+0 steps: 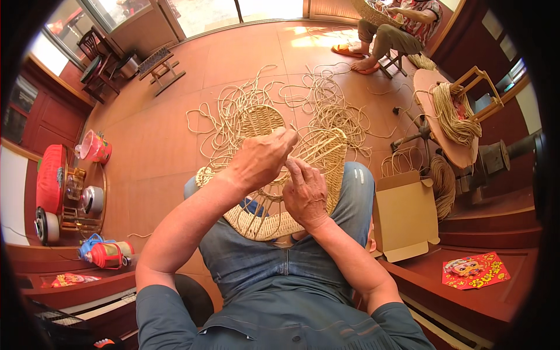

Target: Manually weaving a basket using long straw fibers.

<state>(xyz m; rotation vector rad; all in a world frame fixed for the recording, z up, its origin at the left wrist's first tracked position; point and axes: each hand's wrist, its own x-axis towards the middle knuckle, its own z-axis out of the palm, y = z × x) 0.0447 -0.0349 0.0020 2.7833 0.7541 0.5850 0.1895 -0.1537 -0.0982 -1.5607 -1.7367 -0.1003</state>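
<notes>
A half-woven piece of straw-coloured cord point(336, 169) rests across my jeans-clad lap, with a curved woven band and bare spoke-like strands at its lower part. My left hand point(261, 157) is raised over its middle, fingers pinched on a thin cord strand near the upper centre. Just below and right, my right hand point(305, 192) has its fingers bent and close together at the strands, near my left fingertips; what exactly it grips is hidden. An oval woven section point(260, 119) lies beyond, amid loose tangled cord point(329, 102).
Another person point(396, 38) sits weaving at upper right. Cord hanks point(455, 116) lie on a round board beside a cardboard box point(405, 210). At left are a red bucket point(96, 146), kettles point(91, 199) and a flask point(105, 255); a low bench point(157, 70) and chair point(90, 49) stand behind.
</notes>
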